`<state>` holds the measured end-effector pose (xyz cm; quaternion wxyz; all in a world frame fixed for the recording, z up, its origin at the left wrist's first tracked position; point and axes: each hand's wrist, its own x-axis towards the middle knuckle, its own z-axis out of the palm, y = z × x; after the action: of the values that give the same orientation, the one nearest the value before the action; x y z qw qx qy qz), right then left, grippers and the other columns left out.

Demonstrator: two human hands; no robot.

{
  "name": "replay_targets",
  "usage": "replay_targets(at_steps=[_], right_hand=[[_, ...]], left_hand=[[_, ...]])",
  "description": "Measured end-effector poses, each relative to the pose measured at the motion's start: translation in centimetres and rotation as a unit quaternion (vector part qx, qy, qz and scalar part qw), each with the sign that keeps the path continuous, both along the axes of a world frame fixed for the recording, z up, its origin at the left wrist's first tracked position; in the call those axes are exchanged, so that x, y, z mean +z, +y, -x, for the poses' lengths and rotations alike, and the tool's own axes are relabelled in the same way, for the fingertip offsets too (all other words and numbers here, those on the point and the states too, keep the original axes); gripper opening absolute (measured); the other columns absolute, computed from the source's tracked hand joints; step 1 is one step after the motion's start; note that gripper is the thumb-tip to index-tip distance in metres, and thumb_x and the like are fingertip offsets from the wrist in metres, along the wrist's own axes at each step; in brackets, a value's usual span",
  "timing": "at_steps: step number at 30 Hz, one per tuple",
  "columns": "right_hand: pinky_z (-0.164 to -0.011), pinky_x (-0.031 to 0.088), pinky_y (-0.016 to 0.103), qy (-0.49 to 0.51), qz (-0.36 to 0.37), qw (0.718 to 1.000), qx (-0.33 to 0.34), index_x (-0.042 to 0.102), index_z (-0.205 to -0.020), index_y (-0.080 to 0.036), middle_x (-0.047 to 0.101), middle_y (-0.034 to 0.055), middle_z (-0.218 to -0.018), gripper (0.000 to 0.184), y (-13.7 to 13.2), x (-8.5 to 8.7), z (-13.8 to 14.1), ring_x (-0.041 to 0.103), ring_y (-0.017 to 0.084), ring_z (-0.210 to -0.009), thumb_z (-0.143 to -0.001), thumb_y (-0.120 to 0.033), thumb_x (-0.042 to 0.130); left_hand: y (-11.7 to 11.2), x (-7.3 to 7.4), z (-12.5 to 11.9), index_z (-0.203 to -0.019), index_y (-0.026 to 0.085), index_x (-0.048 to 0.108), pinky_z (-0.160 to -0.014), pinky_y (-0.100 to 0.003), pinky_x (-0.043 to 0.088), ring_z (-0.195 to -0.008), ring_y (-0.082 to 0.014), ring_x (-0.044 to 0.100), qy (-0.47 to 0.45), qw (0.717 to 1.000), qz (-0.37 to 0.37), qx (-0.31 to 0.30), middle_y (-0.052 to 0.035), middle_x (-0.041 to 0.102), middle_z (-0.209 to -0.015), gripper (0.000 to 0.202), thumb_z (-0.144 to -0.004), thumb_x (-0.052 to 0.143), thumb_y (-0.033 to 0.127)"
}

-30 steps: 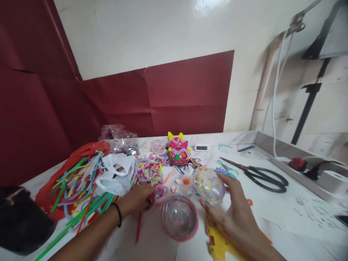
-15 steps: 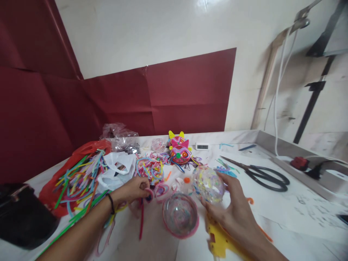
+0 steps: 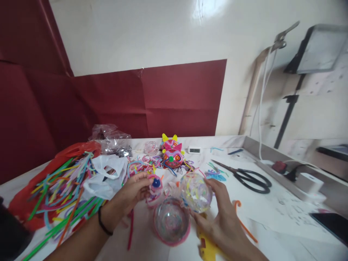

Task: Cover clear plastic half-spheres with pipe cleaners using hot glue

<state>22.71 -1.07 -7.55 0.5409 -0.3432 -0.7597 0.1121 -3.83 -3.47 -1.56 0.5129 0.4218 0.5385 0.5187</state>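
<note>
My left hand (image 3: 138,189) pinches a pink ring of pipe cleaner with a dark blue pompom (image 3: 156,182) in its middle. Another pink loop lies just below it. In my right hand (image 3: 214,208), thumb and fingers grip the sides of a clear plastic ball half (image 3: 196,192) with coloured bits showing through. A second clear half (image 3: 172,220), edged with pink pipe cleaner, rests on the table between my hands. Part of a yellow tool (image 3: 208,243), perhaps a glue gun, lies beneath my right hand. A dark pink pipe cleaner (image 3: 131,230) lies below my left wrist.
Piled pipe cleaners (image 3: 63,185) and a white plastic bag (image 3: 107,174) cover the left side. Decorated cat-faced balls (image 3: 172,154) stand at the back beside a small digital display (image 3: 194,149). Black-handled scissors (image 3: 251,179) lie right; a power strip (image 3: 304,192) runs along the edge.
My left hand has lifted and turned the pink ring so its blue pompom shows. My right hand still holds the clear half. The camera view has shifted right.
</note>
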Motion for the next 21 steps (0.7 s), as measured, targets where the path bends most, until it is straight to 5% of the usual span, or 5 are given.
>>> replay_targets(at_steps=[8, 21], right_hand=[[-0.098, 0.046, 0.056, -0.034, -0.046, 0.998, 0.006, 0.033, -0.138, -0.024, 0.041, 0.0138, -0.131, 0.069, 0.1, -0.6, -0.1, 0.046, 0.035, -0.122, -0.077, -0.023, 0.066], [-0.098, 0.046, 0.056, -0.04, -0.048, 0.998, 0.003, 0.032, -0.14, -0.024, 0.04, 0.0142, -0.132, 0.073, 0.1, -0.7, 0.1, 0.045, 0.036, -0.123, -0.077, -0.025, 0.068]], left_hand=[[-0.5, 1.0, -4.0, -0.081, 0.02, 0.057, -0.053, -0.02, 0.048, -0.06, -0.0106, 0.063, -0.116, 0.993, -0.01, -0.02, 0.0035, 0.067, -0.071, 0.025, -0.068, 0.078, 0.026], [-1.4, 0.5, -7.7, -0.078, 0.02, 0.056, -0.044, -0.017, 0.034, -0.052, -0.0088, 0.055, -0.115, 0.991, 0.009, -0.065, 0.0056, 0.059, -0.061, 0.032, -0.066, 0.079, 0.039]])
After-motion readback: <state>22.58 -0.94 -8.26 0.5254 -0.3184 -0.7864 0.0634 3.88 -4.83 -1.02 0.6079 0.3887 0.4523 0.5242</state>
